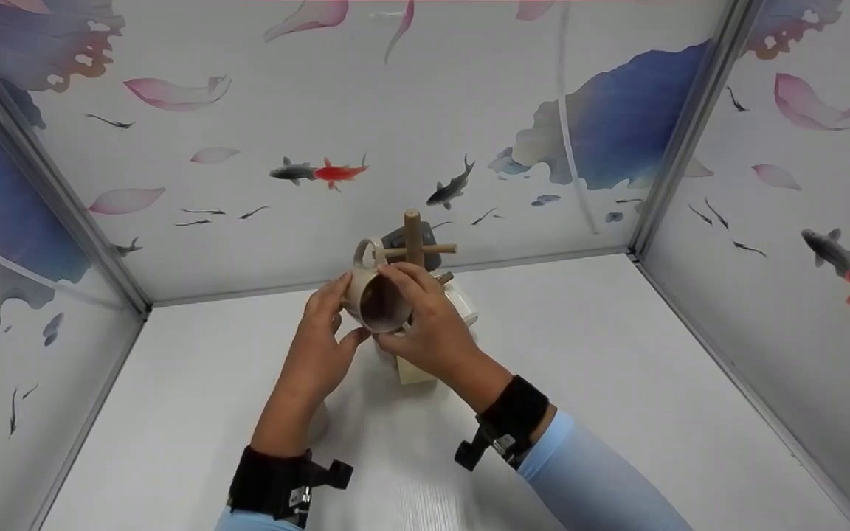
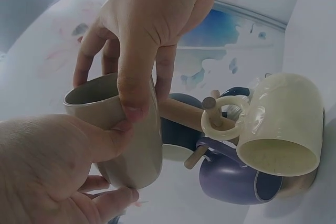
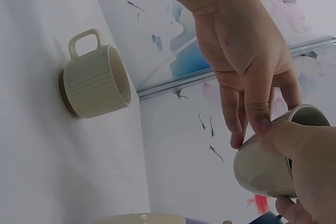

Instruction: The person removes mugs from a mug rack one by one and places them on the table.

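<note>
Between both hands is a glossy beige mug, tilted with its mouth toward the head camera and its handle upward. That handle overlaps a peg of the wooden mug tree in the head view; I cannot tell whether the peg passes through it. My left hand grips the mug's left side and underside, thumb low. From the right, my right hand pinches it, fingers over the rim. In the left wrist view, a cream mug, a purple mug and a dark mug are around the tree.
A ribbed cream mug with a brown base stands upright on the white table, near my left forearm. The tree's pale wooden base shows below my hands. Printed panels with metal corner posts enclose the table.
</note>
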Motion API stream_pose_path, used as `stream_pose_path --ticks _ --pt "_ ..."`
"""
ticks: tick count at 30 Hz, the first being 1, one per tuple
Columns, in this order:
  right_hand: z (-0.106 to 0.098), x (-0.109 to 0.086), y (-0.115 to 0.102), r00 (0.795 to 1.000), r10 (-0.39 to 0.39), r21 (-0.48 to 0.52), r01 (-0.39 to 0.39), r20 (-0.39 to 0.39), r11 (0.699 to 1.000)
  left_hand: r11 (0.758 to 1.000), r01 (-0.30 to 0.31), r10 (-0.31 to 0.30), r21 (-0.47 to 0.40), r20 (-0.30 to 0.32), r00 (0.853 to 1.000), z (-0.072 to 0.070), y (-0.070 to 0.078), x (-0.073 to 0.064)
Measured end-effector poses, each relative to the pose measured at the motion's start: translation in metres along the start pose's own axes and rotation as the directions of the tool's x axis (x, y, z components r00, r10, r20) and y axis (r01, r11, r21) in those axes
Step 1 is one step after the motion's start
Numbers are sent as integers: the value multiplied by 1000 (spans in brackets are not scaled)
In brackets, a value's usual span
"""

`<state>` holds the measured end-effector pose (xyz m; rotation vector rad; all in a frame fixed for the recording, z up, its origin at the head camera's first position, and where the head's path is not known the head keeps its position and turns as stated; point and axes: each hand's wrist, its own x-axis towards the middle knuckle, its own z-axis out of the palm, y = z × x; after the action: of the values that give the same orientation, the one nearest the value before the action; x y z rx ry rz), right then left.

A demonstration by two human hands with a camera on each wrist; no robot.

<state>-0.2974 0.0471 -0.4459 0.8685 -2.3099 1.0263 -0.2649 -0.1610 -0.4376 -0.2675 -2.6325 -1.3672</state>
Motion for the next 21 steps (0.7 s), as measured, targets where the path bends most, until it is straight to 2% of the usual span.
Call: stream_pose_path --ticks 5,16,21 --pt "-1 0 -4 1000 -23 24 22 9 999 1000 22 -22 12 -8 1000 -4 2 -5" --pt "-6 1 -12 998 -33 61 31 46 998 999 26 -25 30 -41 999 -12 3 -13" --pt "-9 0 -13 995 -55 91 47 84 995 997 18 -15 75 -44 999 -18 1 -18"
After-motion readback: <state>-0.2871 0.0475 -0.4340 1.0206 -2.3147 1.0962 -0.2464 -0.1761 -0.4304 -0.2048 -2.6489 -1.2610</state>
